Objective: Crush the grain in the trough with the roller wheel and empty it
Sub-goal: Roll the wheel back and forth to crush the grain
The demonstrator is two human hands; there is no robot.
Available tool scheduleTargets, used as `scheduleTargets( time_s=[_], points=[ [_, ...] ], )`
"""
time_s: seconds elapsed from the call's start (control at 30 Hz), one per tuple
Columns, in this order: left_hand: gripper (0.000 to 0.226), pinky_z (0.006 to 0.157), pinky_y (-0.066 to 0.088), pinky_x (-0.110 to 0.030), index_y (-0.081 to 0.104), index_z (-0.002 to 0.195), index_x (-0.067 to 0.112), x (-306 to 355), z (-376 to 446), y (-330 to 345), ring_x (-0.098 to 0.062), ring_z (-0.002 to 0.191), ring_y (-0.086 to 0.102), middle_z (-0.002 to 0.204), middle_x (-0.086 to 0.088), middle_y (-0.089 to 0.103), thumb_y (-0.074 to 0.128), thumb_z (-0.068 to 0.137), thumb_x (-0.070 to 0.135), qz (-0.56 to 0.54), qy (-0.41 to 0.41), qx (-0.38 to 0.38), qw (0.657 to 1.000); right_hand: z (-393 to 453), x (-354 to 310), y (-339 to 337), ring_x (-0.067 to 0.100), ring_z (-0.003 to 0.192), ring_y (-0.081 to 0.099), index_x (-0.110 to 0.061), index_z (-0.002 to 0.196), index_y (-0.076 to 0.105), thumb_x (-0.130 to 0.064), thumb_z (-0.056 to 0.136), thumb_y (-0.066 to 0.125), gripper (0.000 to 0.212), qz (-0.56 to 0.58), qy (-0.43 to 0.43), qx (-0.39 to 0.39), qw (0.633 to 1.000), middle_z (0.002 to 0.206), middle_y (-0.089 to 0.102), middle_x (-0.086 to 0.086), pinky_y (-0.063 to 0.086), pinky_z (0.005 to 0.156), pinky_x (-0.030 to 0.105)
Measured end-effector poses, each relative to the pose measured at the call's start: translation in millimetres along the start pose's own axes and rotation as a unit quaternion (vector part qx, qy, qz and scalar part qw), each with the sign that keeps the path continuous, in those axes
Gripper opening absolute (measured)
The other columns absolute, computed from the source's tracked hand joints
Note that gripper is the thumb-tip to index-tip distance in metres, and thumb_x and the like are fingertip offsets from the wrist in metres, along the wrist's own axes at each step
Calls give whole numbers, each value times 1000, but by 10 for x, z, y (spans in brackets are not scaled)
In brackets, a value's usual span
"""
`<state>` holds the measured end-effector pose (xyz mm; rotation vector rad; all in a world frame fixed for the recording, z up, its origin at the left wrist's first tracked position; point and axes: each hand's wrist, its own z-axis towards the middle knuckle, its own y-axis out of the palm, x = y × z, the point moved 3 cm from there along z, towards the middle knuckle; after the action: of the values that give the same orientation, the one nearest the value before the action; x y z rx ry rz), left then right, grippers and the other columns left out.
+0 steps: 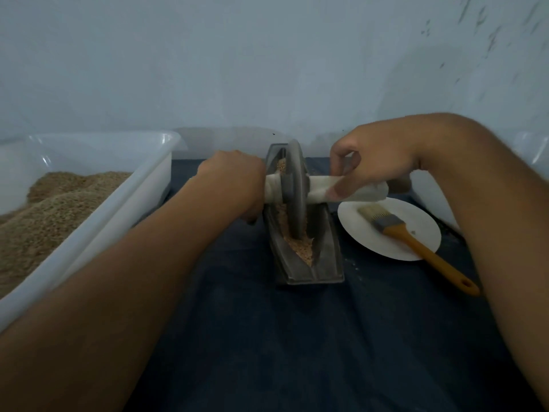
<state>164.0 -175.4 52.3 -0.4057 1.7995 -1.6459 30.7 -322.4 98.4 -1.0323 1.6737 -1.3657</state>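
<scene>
Both hands, left hand and right hand, gripped the roller wheel handles. Grain in the trough looked half crushed; emptying was left.

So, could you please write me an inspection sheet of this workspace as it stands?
Surface: dark blue cloth covers the table; a few pale specks right of the trough.
Job's things: metal trough holds grain; roller wheel stands upright in it, axle handles wrapped in white cloth.
Clutter: brush lies on a white plate, handle overhanging; white tub on the left holds a heap of grain.
Hands: left hand grips the left handle; right hand grips the right one.
Cables: nothing seen.
Surroundings: pale wall behind; more white containers at the back and the right edge.
</scene>
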Motion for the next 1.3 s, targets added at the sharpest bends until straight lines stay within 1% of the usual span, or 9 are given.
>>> scheduleTargets(
  time_s=[0.13, 0.27, 0.47, 0.63, 0.73, 0.83, 0.93, 1.1, 1.3],
  points=[
    [49, 87, 54, -41, 44, 76, 18, 69, -154, -135, -24, 82, 56, 73, -2, 47, 84, 70, 46, 45, 11, -69, 996, -102, -111, -62, 12, 89, 63, -38, 87, 65, -73, 52, 80, 52, -22, -2, -29, 999, 95, 67, -13, 53, 79, 37],
    [48, 87, 53, -40, 43, 70, 15, 124, -226, -198, -24, 83, 56, 75, -3, 48, 82, 74, 42, 61, 27, -86, 994, -139, -150, -60, 9, 83, 63, -37, 86, 66, -68, 51, 85, 51, -38, 0, -43, 998, 86, 69, -15, 47, 66, 30],
    [49, 75, 50, -37, 40, 67, 14, 113, -115, -126, -22, 71, 51, 71, -3, 45, 83, 74, 36, 33, 22, -56, 998, -95, -67, -19, 10, 85, 68, -41, 84, 68, -71, 48, 83, 49, 4, 1, -59, 998, 78, 72, -20, 53, 83, 37],
    [39, 64, 41, -35, 35, 66, 14, 9, 60, 53, -16, 55, 37, 67, -2, 39, 72, 78, 15, -44, 17, 37, 998, 88, 46, 59, 9, 94, 62, -41, 95, 67, -73, 68, 71, 42, 22, -11, 1, 1000, 100, 67, -19, 51, 87, 38],
    [17, 66, 40, -35, 53, 88, 10, -32, 143, 124, -23, 71, 52, 78, -5, 49, 69, 83, 14, -70, 23, 90, 993, 215, 99, 106, 9, 101, 59, -40, 108, 65, -68, 84, 59, 36, 16, -35, 41, 998, 111, 63, -17, 48, 92, 36],
    [32, 68, 39, -36, 51, 111, 8, -42, 202, 176, -32, 95, 60, 107, -14, 59, 69, 84, 10, -89, 19, 150, 985, 328, 142, 166, 15, 102, 57, -37, 119, 64, -64, 93, 47, 41, 5, -55, 70, 996, 116, 63, -8, 46, 92, 39],
    [32, 67, 37, -38, 45, 111, 10, -47, 244, 221, -35, 93, 59, 111, -15, 54, 65, 86, 7, -85, 13, 220, 972, 425, 175, 221, 18, 105, 55, -34, 131, 60, -61, 98, 40, 47, 10, -52, 121, 991, 121, 62, -4, 43, 87, 37],
    [31, 74, 38, -39, 47, 112, 12, -86, 313, 315, -33, 91, 55, 112, -13, 51, 63, 86, 11, -122, 20, 308, 943, 568, 188, 332, 25, 109, 58, -28, 126, 60, -54, 102, 41, 40, 38, -55, 246, 967, 122, 65, 2, 41, 84, 36],
    [27, 83, 38, -39, 48, 113, 10, -11, 300, 302, -32, 100, 53, 112, -13, 54, 57, 88, 13, -48, 2, 336, 941, 605, 273, 422, 26, 97, 56, -22, 121, 62, -51, 105, 33, 44, 56, -34, 238, 969, 113, 65, 6, 42, 79, 38]
  ],
)
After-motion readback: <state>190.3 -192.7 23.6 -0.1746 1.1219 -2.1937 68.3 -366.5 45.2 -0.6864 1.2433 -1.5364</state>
